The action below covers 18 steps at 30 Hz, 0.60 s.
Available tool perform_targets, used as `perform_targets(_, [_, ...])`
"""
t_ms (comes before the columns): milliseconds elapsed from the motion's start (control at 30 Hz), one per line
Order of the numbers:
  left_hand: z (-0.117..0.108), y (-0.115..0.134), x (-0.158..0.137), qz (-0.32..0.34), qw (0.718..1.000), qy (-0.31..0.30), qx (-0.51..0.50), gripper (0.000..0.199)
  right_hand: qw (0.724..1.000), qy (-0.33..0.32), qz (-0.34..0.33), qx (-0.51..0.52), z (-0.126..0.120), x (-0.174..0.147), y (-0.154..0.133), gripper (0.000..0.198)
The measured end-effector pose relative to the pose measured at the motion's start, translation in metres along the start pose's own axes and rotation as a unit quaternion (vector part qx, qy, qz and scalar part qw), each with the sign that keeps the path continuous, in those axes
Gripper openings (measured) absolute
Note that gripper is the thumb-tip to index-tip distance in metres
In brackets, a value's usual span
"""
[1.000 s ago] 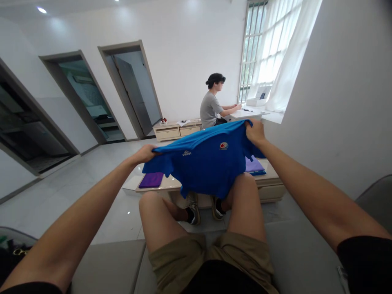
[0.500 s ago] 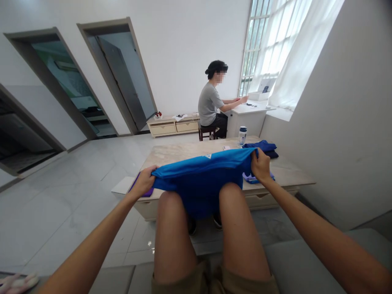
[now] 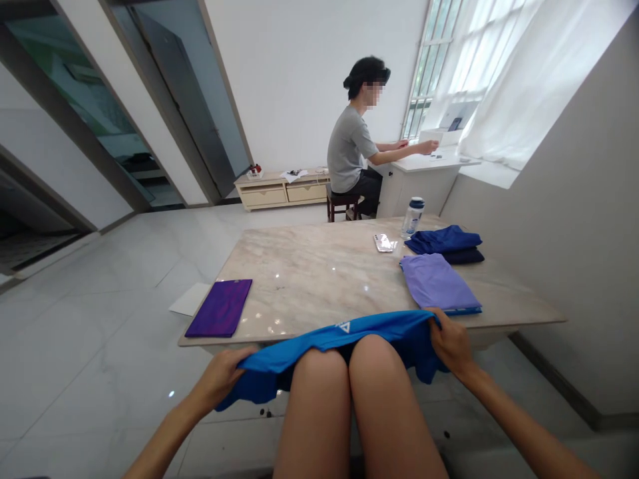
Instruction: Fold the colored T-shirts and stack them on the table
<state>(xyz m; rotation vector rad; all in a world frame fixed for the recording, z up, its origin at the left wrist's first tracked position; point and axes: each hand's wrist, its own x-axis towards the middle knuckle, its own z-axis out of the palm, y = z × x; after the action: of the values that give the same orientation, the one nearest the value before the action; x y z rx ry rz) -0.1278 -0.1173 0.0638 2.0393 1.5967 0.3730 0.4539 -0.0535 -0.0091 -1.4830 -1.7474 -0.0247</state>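
A bright blue piece of clothing [image 3: 319,340] with a small white logo is stretched sideways between my hands, just beyond my knees and beside the table's near edge. My left hand [image 3: 223,378] is closed on its left end. At the right end, my right hand [image 3: 450,339] grips it with the fingers wrapped over the fabric. Part of the cloth hangs down behind my knees and is hidden there. Close to my right hand lies a folded lavender garment [image 3: 439,283] with blue cloth under it. A folded purple cloth [image 3: 219,308] lies on the table's left end.
The marble-topped table [image 3: 299,273] also carries a phone [image 3: 383,243], a water bottle [image 3: 413,217] and dark blue folded clothes [image 3: 444,241]. Beyond it, a person in a grey shirt [image 3: 351,150] sits on a stool at a white desk [image 3: 424,176]. A wall stands on the right.
Both hands have lowered the blue garment toward me, from over the table to my knees. My knees have come together. The view has tipped down, showing more of the tabletop.
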Motion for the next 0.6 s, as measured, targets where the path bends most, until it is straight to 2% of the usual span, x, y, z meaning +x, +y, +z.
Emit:
perform_targets(100, [-0.02,-0.005,0.037,-0.008,0.998,0.062,-0.018,0.041,0.999,0.016,0.03,-0.018,0.024,0.045,-0.001,0.049])
perform_targets(200, [-0.033,0.002,0.095,-0.113,0.982,0.124,0.093,0.043,0.994,-0.037,0.066,-0.08,0.058,0.109,-0.02,0.049])
perform_targets(267, [-0.018,0.012,0.131,-0.19,0.949,0.154,0.199,0.042,0.983,-0.083,0.073,-0.147,0.088,0.133,-0.034,0.043])
perform_targets(300, [-0.002,0.016,0.145,-0.188,0.937,0.174,0.238,0.047,0.979,-0.1,0.053,-0.172,0.103,0.134,-0.04,0.043])
perform_targets(333, [0.018,0.02,0.156,-0.158,0.932,0.192,0.263,0.052,0.975,-0.118,0.029,-0.187,0.118,0.129,-0.044,0.046])
perform_targets(400, [0.063,0.023,0.167,-0.069,0.943,0.19,0.266,0.057,0.969,-0.157,-0.022,-0.188,0.145,0.102,-0.048,0.05])
perform_targets(467, [0.102,0.02,0.169,-0.023,0.959,0.155,0.238,0.06,0.965,-0.195,-0.037,-0.17,0.162,0.067,-0.046,0.054])
perform_targets(533, [0.126,0.012,0.167,-0.038,0.97,0.122,0.207,0.064,0.963,-0.218,-0.019,-0.156,0.169,0.039,-0.039,0.059])
perform_targets(600, [0.133,0.002,0.165,-0.069,0.974,0.106,0.188,0.068,0.962,-0.226,0.004,-0.152,0.17,0.025,-0.031,0.064])
